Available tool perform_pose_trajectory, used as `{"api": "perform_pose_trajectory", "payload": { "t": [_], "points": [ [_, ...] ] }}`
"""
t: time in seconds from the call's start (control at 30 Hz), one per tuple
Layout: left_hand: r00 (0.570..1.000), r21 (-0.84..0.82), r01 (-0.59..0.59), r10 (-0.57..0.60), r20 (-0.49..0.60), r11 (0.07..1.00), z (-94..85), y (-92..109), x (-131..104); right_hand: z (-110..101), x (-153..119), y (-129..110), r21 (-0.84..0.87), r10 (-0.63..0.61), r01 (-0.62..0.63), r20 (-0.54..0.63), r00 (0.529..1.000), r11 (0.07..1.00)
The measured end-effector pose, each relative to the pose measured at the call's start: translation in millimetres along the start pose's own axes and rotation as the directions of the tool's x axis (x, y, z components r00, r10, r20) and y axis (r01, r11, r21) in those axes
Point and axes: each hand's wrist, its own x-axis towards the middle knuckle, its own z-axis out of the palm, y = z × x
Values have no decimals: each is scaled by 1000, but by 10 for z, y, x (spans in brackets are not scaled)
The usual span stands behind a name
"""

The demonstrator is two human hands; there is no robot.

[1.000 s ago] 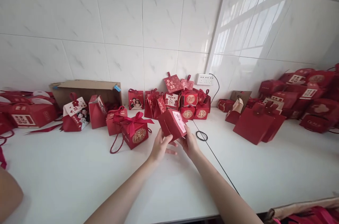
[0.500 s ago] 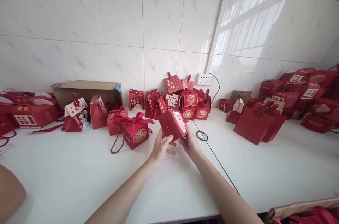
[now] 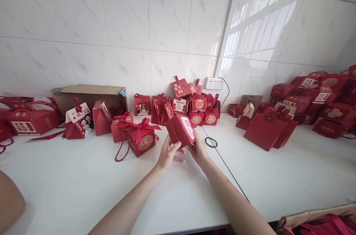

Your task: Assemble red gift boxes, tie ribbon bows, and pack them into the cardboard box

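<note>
A red gift box (image 3: 178,131) with a pink-and-white printed side is held up, tilted, above the white table. My left hand (image 3: 168,153) grips its lower left part, thumb against the red face and other fingers underneath. On the opposite side, my right hand (image 3: 198,149) closes on the box's lower right edge. Left of my hands stands a red box with a ribbon bow (image 3: 141,140) and a gold round print. A black ring (image 3: 211,142) lies on the table to the right of my right hand.
Stacked red gift boxes (image 3: 198,103) stand behind my hands against the tiled wall. An open cardboard box (image 3: 89,89) sits at the back left. Plain red bags (image 3: 265,131) and a large pile of boxes (image 3: 330,83) are at right. Someone's arm (image 3: 9,203) shows at lower left.
The view has shifted very slightly. Both hands keep the same hold on the gift box, and nothing on the table has moved.
</note>
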Motion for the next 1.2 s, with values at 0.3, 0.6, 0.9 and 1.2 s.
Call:
{"api": "perform_pose_trajectory", "payload": {
  "t": [0.3, 0.6, 0.9, 1.2],
  "points": [
    [1000, 33, -9, 9, 1, 999, -12, -13, 11, -16, 27, 13, -21, -33, 34, 23, 999, 999],
    [998, -87, -53, 51, -28, 995, -156, -172, 126, -55, 47, -15, -129, -218, 213, -32, 975, 969],
    [967, 184, -177, 205, -149, 967, -193, -120, 161, -77, 102, 45, -17, -263, 268, 136, 955, 963],
    [921, 505, -357, 387, 50, 786, -192, -161, 64, -69, 109, 3, 135, -168, 150, 137, 976, 979]
  ]
}}
